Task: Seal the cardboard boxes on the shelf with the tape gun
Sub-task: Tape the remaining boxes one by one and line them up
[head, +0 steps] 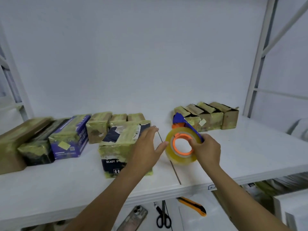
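Note:
My right hand point(206, 150) grips the tape gun point(182, 144), a blue frame with an orange core and a fat roll of clear yellowish tape, held just above the white shelf point(250, 152). My left hand point(146, 147) is spread with straight fingers, palm against the right side of a dark box wrapped in yellowish tape point(120, 147); its thumb reaches to the edge of the roll. A row of small brown boxes with raised flaps point(215, 116) stands at the back right, behind the tape gun.
Several taped boxes point(70, 135) crowd the shelf's left half, with a large brown one point(13, 144) at the far left. Below the shelf's front edge lie a phone point(133, 218), scissors point(162, 215) and an orange utility knife point(193, 205). A white upright point(256, 64) stands at right.

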